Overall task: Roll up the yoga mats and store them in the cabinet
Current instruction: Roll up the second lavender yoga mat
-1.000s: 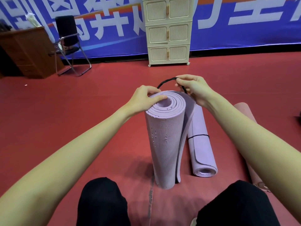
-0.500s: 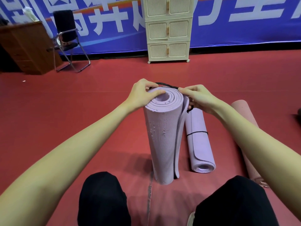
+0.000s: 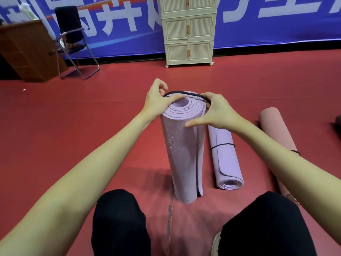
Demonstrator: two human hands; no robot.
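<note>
A rolled lilac yoga mat stands upright on the red floor between my knees. A black elastic band stretches around its top rim. My left hand pinches the band at the left of the rim. My right hand holds the band at the right side, thumb pressed against the roll. A second lilac mat, rolled and tied with a black band, lies on the floor to the right. Beside it lies a rolled pink mat. The cream cabinet stands at the back wall, its doors closed.
A wooden desk and a black folding chair stand at the back left. A blue banner covers the back wall. A dark object shows at the right edge. Open red floor lies between me and the cabinet.
The band was held above the mat by my right hand. Both hands have pulled it down and stretched it around the top rim of the upright roll.
</note>
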